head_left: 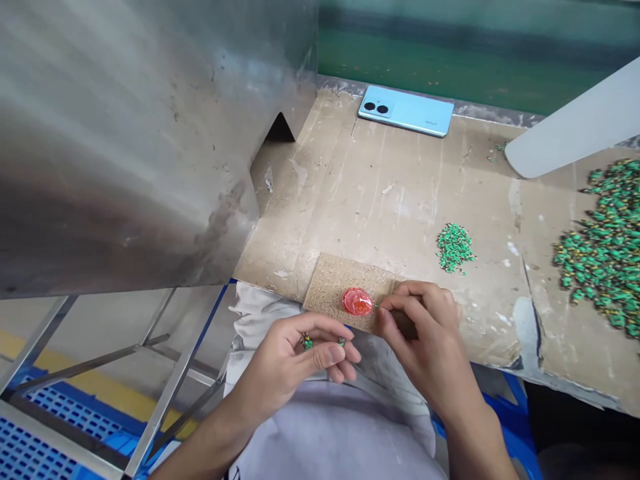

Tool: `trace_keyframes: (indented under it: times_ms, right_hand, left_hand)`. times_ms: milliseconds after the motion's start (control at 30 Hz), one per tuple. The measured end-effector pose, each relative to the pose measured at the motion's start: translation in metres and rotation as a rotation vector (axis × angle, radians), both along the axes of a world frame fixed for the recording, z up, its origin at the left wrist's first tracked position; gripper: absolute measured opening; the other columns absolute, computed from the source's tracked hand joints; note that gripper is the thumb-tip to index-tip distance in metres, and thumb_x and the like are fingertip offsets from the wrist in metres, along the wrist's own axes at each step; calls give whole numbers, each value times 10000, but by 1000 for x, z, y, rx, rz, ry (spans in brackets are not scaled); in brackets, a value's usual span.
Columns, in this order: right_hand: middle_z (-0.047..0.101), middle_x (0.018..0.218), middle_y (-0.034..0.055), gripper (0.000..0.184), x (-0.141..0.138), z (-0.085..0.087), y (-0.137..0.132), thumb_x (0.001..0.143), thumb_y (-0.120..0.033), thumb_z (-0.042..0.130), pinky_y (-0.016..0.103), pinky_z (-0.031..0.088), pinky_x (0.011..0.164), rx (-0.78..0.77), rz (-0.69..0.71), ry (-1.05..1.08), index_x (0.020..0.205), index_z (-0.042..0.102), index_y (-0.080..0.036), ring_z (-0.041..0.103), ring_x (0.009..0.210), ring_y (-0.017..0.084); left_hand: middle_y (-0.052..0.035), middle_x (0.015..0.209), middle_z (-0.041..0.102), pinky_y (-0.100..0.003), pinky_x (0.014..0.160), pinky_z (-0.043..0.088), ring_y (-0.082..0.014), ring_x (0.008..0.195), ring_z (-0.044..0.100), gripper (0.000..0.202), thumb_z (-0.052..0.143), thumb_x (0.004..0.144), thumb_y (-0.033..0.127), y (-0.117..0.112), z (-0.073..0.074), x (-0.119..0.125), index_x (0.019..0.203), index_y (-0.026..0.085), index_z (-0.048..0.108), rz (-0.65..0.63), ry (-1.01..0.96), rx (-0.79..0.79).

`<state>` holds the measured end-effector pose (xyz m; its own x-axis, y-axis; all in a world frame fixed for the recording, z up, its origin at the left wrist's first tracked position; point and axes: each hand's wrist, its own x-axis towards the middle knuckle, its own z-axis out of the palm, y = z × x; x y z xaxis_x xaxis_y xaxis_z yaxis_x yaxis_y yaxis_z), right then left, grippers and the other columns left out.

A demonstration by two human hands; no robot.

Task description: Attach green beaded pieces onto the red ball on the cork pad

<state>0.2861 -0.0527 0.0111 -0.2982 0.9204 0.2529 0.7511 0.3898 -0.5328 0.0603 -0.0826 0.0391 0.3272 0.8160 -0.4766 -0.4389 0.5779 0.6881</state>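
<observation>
Red glossy paste (357,302) sits in a rounded blob on a tan, grainy board (330,280) at the table's front edge. My right hand (425,323) pinches a tiny green piece (377,306) at the right edge of the blob; most of it is hidden by the fingertips. Left of that, my left hand (305,353) is curled, palm partly up, in front of the board. Small green-and-gold pieces (307,341) rest in its fingers, one of them by the thumb and index tips. Their exact kind is too small to tell.
A small pile of tiny green pieces (455,247) lies right of the board, and a larger green-and-gold heap (607,247) at far right. A light-blue phone (406,111) lies at the back. A white tube-like object (575,123) slants in. A metal panel (125,147) blocks the left.
</observation>
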Motion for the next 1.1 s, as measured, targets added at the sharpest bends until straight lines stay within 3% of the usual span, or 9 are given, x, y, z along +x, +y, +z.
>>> trace_keyframes:
  times_ms: [133, 333, 567, 833, 967, 1100]
  right_hand:
    - [606, 1112, 75, 49, -1, 0, 0, 1059, -207, 617, 422, 368, 809, -25, -13, -4, 1050, 641, -249, 548, 1022, 282]
    - [647, 1073, 67, 77, -3, 8, 5, 1064, -197, 595, 417, 329, 837, 8, 11, -81, 1014, 635, -238, 583, 984, 267]
    - [691, 1040, 38, 83, -3, 13, 16, 1070, -185, 587, 406, 334, 869, 2, 102, -97, 1003, 603, -232, 634, 932, 232]
    - [653, 1044, 38, 61, 4, 13, 15, 1064, -180, 584, 405, 370, 905, -9, 98, 26, 1031, 592, -231, 642, 993, 222]
    - [630, 1047, 46, 73, 7, 12, 12, 1042, -160, 617, 403, 414, 898, 78, 37, 96, 1048, 598, -230, 629, 1005, 224]
    - [629, 1073, 57, 77, 7, 8, 9, 1039, -157, 634, 423, 432, 897, 40, 69, 84, 1061, 618, -229, 634, 1018, 234]
  left_hand:
    - [-12, 864, 811, -170, 752, 621, -110, 793, 799, 73, 829, 959, 229, 2, 2, -3, 956, 159, 810, -11, 61, 29]
    - [-6, 767, 780, -179, 641, 575, -106, 676, 731, 157, 850, 934, 284, 1, 3, -6, 951, 154, 766, -32, 113, 44]
    - [1, 768, 767, -184, 651, 562, -103, 677, 705, 153, 842, 937, 299, 2, 1, -6, 959, 168, 765, -45, 139, 55]
    - [-13, 802, 789, -129, 594, 528, -86, 698, 692, 85, 883, 893, 236, 4, 0, -5, 901, 171, 829, 7, 105, 73]
    - [-6, 782, 770, -152, 625, 550, -84, 668, 677, 134, 873, 912, 287, 2, -4, -5, 924, 168, 812, 10, 97, 58]
    - [7, 749, 759, -164, 651, 554, -86, 660, 674, 144, 855, 933, 306, 1, -4, -4, 959, 181, 788, -9, 88, 33]
